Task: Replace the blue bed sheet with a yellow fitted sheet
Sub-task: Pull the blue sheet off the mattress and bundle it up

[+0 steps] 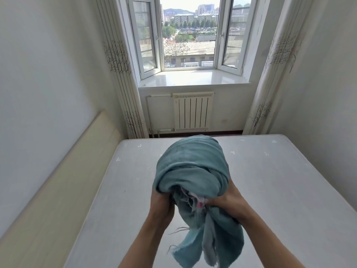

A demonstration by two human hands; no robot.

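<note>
1. The blue bed sheet (190, 167) is rolled into a thick bundle and held up in the air above the mattress (270, 180), approx. in the centre of the view. It is off the bed completely.
2. The left hand (161, 205) grips the bundle from the left side near its lower end; fingers are curled into the cloth.
3. The right hand (225, 202) grips the same lower end from the right side, fingers curled tight in the folds. One pink-painted nail shows between the folds.
4. Below both hands the loose ends of the sheet hang down, w/ frayed edges and some loose threads. A bit of white-pink cloth shows inside the roll; I cannot tell what it is.
5. The mattress is bare, light grey w/ small white marks, and fills the lower part of the view.
6. A cream headboard (63, 190) stands along the left wall, touching the mattress side.
7. Beyond the bed: a white radiator (193, 112) under the window sill (193, 78), and the bay window (190, 35) w/ side panes open.
8. Curtains (123, 78) w/ tree print hang at both sides of the window.
</note>
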